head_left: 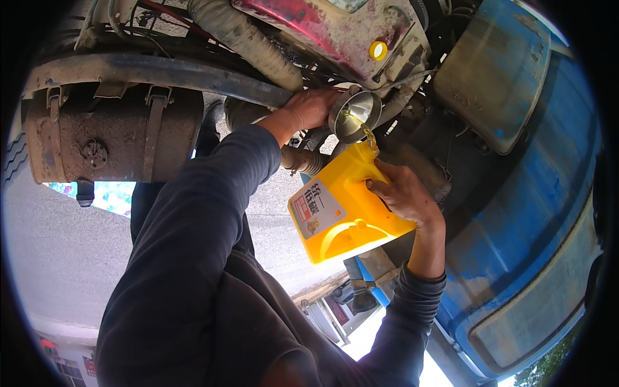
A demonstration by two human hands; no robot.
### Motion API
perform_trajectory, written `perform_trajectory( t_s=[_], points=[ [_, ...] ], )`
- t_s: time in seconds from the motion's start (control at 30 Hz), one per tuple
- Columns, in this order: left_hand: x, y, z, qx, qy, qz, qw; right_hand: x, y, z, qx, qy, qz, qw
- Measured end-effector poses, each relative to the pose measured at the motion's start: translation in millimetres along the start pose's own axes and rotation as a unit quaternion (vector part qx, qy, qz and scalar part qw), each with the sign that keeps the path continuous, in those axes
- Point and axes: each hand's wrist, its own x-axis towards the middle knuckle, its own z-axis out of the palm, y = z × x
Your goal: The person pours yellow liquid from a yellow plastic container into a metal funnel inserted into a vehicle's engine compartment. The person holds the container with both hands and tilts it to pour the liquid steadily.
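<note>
My right hand (409, 193) grips a yellow plastic jug (351, 200) with a pale label on its side. The jug is tipped with its mouth against the edge of a metal funnel (367, 105). A thin stream of clear yellowish oil (369, 133) runs from the mouth into the bowl. On the funnel's left side, my left hand (313, 108) is closed at the rim and appears to hold it, though its fingertips are partly hidden. The funnel's lower end is out of sight among the engine parts.
A curved metal rail (180, 72) crosses above a rusty strapped tank (119, 129) at left. A thick dirty hose (255, 45) and a red, grimy housing (322, 29) with a yellow ring (378, 50) lie beyond the funnel. Blue vehicle bodywork (516, 226) curves along the right.
</note>
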Motion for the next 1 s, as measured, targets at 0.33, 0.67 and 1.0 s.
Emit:
perform_trajectory(
  t_s=[0.33, 0.67, 1.0],
  points=[
    [1, 4, -4, -0.009, -0.021, -0.032, 0.999, 0, -9, -1, 0.048, -0.027, 0.011, 0.998],
    [-1, 8, -6, -0.001, -0.007, -0.025, 1.000, 2, -6, 0, 0.042, -0.027, 0.001, 0.999],
    [0, 11, -12, 0.012, -0.035, -0.021, 0.999, 4, -6, -4, 0.032, -0.060, 0.034, 0.997]
  ],
)
